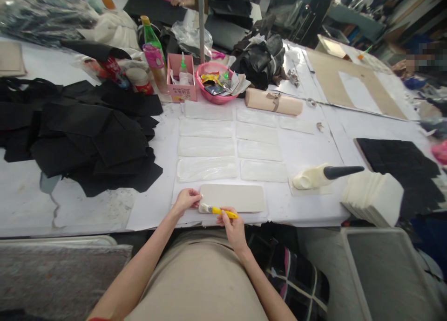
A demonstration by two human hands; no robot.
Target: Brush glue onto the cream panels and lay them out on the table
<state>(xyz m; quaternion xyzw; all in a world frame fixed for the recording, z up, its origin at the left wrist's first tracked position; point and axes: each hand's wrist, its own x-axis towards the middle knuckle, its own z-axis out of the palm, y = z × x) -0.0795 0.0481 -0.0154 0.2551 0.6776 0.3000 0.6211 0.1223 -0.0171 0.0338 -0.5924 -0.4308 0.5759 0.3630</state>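
My right hand (231,225) grips a paintbrush with a yellow handle (225,213). Its pale bristles (205,208) touch the lower left corner of a light grey rectangular panel (233,197) that lies flat by the table's front edge. At the panel's left edge, my left hand (187,200) is pinched closed on the border. Beyond the panel, several whitish translucent rectangular sheets (206,146) lie in two columns. To the right, a cream bottle with a long black nozzle (310,177) rests on its side.
A heap of black cut pieces (94,134) covers the table's left. A stack of white pieces (373,197) and black sheets (398,167) stand right. Behind are a pink box (183,92), a pink basket (214,96) and a tied beige roll (261,101). Another person's hand (176,2) shows far back.
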